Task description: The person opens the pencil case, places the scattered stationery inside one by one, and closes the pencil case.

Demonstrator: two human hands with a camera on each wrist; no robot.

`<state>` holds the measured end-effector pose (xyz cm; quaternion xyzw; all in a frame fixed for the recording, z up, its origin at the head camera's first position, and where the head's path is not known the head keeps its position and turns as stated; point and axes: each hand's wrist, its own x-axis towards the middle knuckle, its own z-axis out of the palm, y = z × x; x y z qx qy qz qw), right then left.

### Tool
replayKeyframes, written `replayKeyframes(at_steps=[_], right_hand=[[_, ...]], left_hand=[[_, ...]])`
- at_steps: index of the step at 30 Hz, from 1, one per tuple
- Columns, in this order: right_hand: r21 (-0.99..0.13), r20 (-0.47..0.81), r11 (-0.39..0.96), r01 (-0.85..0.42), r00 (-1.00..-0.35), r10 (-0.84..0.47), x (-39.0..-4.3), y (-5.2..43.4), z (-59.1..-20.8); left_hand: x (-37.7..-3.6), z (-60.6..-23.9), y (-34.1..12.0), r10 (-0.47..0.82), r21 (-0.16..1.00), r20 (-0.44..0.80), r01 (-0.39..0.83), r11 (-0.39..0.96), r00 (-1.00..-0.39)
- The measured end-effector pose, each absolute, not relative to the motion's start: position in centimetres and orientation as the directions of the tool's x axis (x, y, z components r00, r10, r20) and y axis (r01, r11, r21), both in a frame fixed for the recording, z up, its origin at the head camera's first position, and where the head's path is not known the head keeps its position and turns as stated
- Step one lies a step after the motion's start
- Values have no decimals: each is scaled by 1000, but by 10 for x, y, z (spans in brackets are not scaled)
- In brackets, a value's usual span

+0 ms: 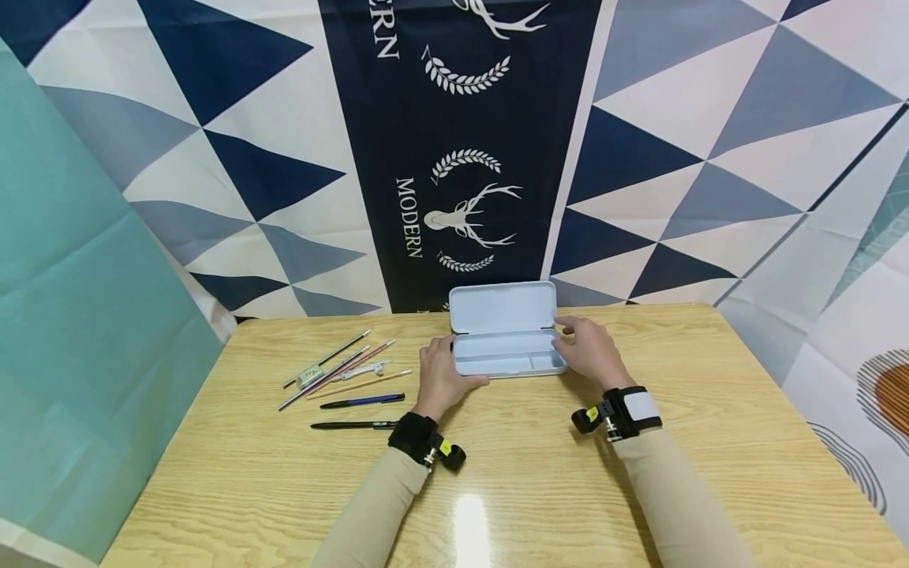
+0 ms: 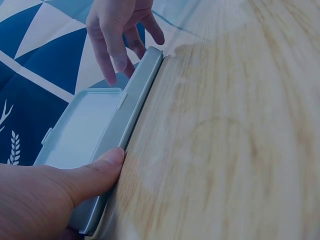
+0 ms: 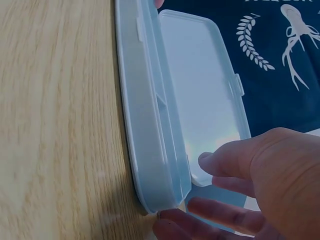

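A pale blue pencil case (image 1: 490, 345) lies open at the back of the table, its lid (image 1: 503, 308) leaning up against the wall cloth. Inside, a thin divider splits the tray into compartments, and I see nothing in them. My left hand (image 1: 442, 380) grips the case's left end, with the thumb (image 2: 111, 161) against the front wall; its other fingers are mostly hidden in the left wrist view. At the right end, my right hand (image 1: 592, 353) hovers with loosely spread fingers (image 3: 220, 212). Whether its fingertips touch the case I cannot tell.
Left of the case lie several pencils (image 1: 341, 371), a small green-and-white block (image 1: 310, 375) and a white compass-like tool (image 1: 365, 370). Nearer me are a blue pen (image 1: 362, 401) and a black pen (image 1: 351, 425). A patterned cloth (image 1: 461, 158) hangs behind the table's back edge.
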<state>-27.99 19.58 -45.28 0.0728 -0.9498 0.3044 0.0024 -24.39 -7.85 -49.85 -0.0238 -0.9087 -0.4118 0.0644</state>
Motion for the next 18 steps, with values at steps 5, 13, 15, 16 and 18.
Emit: replayKeyframes(at_steps=[5,13,15,16,18], right_hand=[[-582,43,801,-142,-989,-144,-280,197,-457],[-589,21,799,-121,-991,-135,-281,197,-462],[-594,19,796,-118,-991,-133,-281,197,-463],[-596,19,794,-118,-991,-133,-281,196,-464],[-594,21,795,-120,-991,-133,-282,196,-465]], left_hand=[[-245,-501,-77,-9,749,132,94,656,-991],[-243,-501,-77,-6,740,156,112,664,-988],[-243,-500,-78,-6,737,161,116,666,-987],[-242,-499,-78,-6,737,162,117,665,-987],[-242,-499,-78,-5,736,162,118,667,-987]])
